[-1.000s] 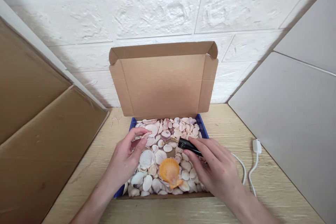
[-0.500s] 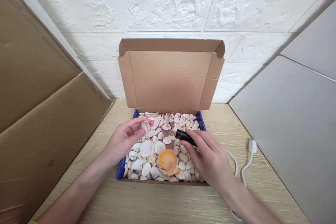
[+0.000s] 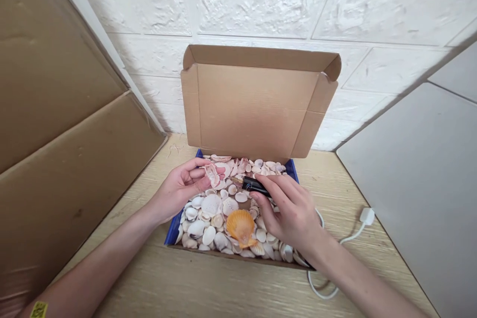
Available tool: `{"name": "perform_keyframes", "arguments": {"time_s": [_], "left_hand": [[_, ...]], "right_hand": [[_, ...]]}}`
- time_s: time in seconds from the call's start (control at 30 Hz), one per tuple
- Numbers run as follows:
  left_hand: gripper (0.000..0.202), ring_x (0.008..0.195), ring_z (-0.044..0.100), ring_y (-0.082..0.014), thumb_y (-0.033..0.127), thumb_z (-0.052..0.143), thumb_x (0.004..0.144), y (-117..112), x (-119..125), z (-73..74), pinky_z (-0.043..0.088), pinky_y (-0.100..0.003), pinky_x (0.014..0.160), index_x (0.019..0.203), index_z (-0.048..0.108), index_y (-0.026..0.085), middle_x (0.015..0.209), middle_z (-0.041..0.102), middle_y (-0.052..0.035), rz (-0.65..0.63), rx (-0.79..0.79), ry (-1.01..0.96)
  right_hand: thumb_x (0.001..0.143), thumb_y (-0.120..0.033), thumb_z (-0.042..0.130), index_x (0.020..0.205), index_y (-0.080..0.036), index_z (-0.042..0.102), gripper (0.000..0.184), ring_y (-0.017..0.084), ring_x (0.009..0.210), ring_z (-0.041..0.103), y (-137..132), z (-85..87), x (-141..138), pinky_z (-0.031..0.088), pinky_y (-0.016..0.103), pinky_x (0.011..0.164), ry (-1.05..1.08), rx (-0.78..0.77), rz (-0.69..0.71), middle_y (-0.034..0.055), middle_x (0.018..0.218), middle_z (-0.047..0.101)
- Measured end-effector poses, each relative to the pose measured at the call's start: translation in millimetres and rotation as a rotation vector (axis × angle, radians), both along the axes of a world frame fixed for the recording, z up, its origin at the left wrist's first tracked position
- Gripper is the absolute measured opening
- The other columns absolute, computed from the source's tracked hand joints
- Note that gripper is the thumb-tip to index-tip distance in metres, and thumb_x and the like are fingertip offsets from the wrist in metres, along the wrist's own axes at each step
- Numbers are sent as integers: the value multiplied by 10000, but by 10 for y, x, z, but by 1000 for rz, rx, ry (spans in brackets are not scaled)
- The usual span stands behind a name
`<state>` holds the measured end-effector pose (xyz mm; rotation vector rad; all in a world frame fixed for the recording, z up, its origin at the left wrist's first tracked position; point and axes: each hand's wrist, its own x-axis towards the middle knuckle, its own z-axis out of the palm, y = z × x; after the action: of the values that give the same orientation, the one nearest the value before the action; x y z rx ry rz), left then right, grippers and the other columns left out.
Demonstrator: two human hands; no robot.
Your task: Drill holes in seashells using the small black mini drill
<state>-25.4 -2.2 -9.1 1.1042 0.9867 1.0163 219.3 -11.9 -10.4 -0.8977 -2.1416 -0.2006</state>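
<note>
Between the thumb and fingers of my left hand (image 3: 179,186) is a small pinkish-white seashell (image 3: 212,176), its hollow side facing me. My right hand (image 3: 286,208) grips a black mini hand drill (image 3: 255,186) with a brass-coloured tip that points left at the shell. The tip is close to the shell; whether they touch I cannot tell. Below both hands lies an open cardboard box (image 3: 172,231) with blue sides, filled with many pale shells. A large orange scallop shell (image 3: 240,227) rests on top near the front.
The box lid (image 3: 253,109) stands raised against the white brick wall (image 3: 261,0). A white cable (image 3: 322,295) with a plug-like block (image 3: 367,216) lies on the wooden table (image 3: 179,283) at right. Brown cardboard (image 3: 74,174) borders the left, a grey panel (image 3: 417,169) the right.
The drill tip and the shell have come closer together. My left hand has turned the shell more upright. The view has shifted slightly, and the cable has moved.
</note>
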Motion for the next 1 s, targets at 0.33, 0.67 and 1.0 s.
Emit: {"name": "perform_keyframes", "arguments": {"time_s": [0.33, 0.67, 1.0], "left_hand": [[296, 811, 727, -163, 222, 738, 791, -40, 34, 52, 533, -249, 741, 1012, 545, 178, 952, 771, -60, -76, 1, -17], [325, 774, 705, -129, 201, 759, 759, -52, 48, 80, 504, -197, 670, 970, 512, 177, 904, 774, -49, -99, -10, 23], [339, 577, 586, -76, 193, 775, 696, -82, 105, 167, 427, -162, 536, 852, 475, 183, 734, 735, 13, -68, -56, 113]], "right_hand": [[885, -226, 587, 1063, -71, 602, 236, 189, 762, 628, -67, -6, 32, 515, 294, 627, -89, 12, -1, 108, 851, 681], [868, -206, 614, 1097, -57, 587, 274, 187, 780, 618, -36, -20, 33, 519, 293, 659, -94, 10, 63, 112, 881, 683], [857, -195, 625, 1125, -66, 578, 301, 188, 797, 616, -26, -32, 46, 530, 304, 675, -83, -14, 75, 115, 906, 681]]}}
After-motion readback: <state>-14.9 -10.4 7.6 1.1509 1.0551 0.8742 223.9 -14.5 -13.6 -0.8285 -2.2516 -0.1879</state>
